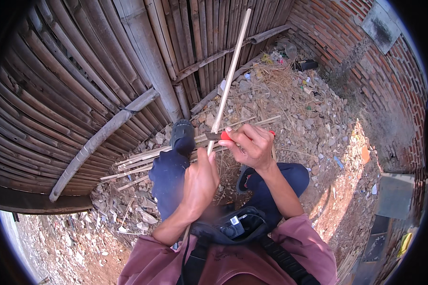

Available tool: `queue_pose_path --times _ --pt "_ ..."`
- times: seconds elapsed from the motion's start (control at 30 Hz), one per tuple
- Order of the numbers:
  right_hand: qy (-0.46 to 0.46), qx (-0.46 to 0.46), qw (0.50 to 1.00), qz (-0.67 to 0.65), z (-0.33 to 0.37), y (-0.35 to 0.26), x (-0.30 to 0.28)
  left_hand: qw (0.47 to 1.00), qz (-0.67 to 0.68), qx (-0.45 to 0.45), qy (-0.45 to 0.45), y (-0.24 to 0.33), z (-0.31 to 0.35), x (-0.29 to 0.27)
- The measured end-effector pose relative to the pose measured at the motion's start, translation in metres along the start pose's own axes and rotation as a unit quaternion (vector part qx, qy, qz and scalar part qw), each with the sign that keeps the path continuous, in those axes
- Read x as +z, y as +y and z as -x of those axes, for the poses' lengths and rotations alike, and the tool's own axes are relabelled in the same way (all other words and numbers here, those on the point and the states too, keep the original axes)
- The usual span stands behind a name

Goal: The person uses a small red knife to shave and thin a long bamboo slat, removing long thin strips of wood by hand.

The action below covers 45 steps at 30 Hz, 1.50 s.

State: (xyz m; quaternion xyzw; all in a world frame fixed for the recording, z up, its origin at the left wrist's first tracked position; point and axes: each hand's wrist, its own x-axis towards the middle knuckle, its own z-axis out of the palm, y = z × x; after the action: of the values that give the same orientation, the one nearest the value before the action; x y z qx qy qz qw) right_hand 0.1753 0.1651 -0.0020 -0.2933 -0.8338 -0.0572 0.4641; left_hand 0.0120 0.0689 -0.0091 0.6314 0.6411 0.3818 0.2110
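My left hand [199, 180] is closed round the lower part of a long pale bamboo stick [232, 71], which points up and away from me. In my right hand [254, 146] is a knife [225, 136] with a red handle; the fingers wrap the handle. Its short dark blade lies across the stick just above my left hand and touches it. Around the blade the stick's surface looks rough and frayed. Several more pale bamboo strips [140, 159] lie on the ground beyond my hands, partly hidden by my leg and hands.
A bamboo wall [81, 71] with thick poles rises at the left. To the right stands a brick wall [337, 38]. Rubble and dry straw [271, 90] cover the ground. My shoe [182, 135] stands near the wall, and an open black bag [238, 225] is at my waist.
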Motion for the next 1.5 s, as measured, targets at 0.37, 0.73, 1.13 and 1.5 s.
queue_pose_path --times 0.37,0.73,1.13,1.5 --pt "0.040 0.057 0.998 0.004 0.009 -0.010 0.013 1.000 0.010 0.003 0.003 -0.002 -0.001 0.000" --pt "-0.066 -0.093 0.993 0.028 -0.023 0.018 -0.023 1.000 0.005 -0.007 -0.010 0.000 0.001 0.000" --pt "0.008 -0.014 1.000 0.024 -0.003 0.002 -0.001 1.000 0.010 -0.017 -0.006 0.002 -0.001 -0.003" --pt "-0.112 -0.098 0.987 0.054 -0.026 0.016 -0.038 1.000 -0.004 0.010 -0.017 -0.003 0.001 0.004"
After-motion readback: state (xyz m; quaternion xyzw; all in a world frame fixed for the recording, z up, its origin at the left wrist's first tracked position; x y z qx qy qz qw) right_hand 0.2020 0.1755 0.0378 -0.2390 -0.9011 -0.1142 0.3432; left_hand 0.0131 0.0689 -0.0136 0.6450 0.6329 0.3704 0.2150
